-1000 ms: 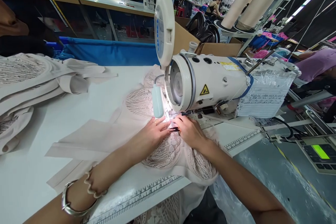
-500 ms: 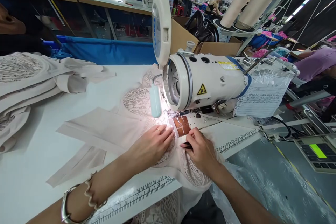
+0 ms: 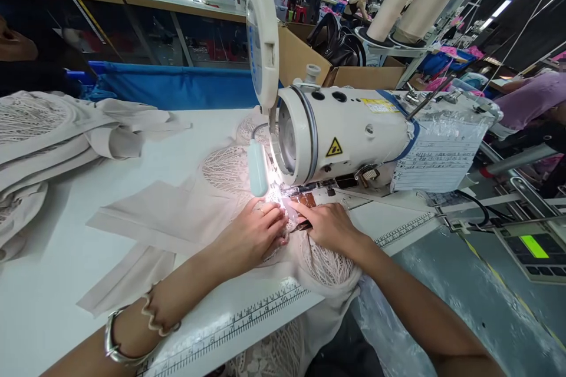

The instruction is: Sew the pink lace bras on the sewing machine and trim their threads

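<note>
A pale pink lace garment (image 3: 225,172) lies under the lit needle area of a white sewing machine (image 3: 349,129). My left hand (image 3: 254,234) is curled over the lace just in front of the needle, its fingers gripping the fabric. To its right, my right hand (image 3: 329,225) stretches its index finger onto the fabric edge beside the presser foot. Tucked in that hand is a small dark pointed tool (image 3: 303,225), mostly hidden by the fingers. Part of the garment hangs over the table's front edge.
More pale lace garments (image 3: 57,129) are piled on the left of the white table (image 3: 137,182). A ruler strip (image 3: 247,318) runs along its front edge. Behind the machine stands a cardboard box (image 3: 300,53); a control panel (image 3: 535,247) is at right.
My right hand has moved left and forward, close to the left hand, its index finger now extended to the presser foot. The view has shifted slightly.
</note>
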A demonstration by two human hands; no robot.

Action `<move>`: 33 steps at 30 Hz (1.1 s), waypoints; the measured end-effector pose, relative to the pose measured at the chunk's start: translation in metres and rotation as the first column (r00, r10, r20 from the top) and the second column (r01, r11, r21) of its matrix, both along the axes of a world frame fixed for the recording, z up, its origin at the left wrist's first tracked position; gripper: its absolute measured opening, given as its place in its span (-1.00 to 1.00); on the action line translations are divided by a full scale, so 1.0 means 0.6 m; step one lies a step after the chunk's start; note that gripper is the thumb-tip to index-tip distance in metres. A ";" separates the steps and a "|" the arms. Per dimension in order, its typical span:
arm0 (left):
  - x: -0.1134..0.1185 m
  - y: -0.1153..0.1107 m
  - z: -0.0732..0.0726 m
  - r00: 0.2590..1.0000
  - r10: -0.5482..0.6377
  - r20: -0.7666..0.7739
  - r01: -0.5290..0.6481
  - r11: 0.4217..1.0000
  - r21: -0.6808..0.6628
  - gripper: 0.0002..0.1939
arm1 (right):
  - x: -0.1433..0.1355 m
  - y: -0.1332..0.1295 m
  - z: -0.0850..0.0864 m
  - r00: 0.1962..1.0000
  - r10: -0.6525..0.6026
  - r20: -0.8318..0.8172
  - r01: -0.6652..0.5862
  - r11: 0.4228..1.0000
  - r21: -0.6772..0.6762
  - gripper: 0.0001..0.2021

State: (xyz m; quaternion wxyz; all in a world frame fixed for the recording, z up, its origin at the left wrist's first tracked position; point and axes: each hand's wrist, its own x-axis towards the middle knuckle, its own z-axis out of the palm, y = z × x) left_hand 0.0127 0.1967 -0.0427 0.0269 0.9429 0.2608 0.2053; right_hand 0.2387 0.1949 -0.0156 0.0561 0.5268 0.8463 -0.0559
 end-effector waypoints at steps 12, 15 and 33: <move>-0.004 -0.001 0.013 0.989 0.108 -0.104 -0.102 0.993 0.059 -0.62 | 0.011 0.030 -0.015 0.989 0.134 -0.063 -0.126 0.985 0.115 -0.50; -0.001 0.000 0.013 0.987 0.125 -0.099 -0.121 0.992 0.046 -0.63 | 0.012 0.033 -0.012 0.988 0.132 -0.078 -0.123 0.987 0.106 -0.51; 0.003 0.000 0.014 0.985 0.134 -0.110 -0.140 0.989 -0.052 -0.57 | 0.041 0.027 0.005 0.992 0.120 -0.049 -0.113 0.986 0.126 -0.64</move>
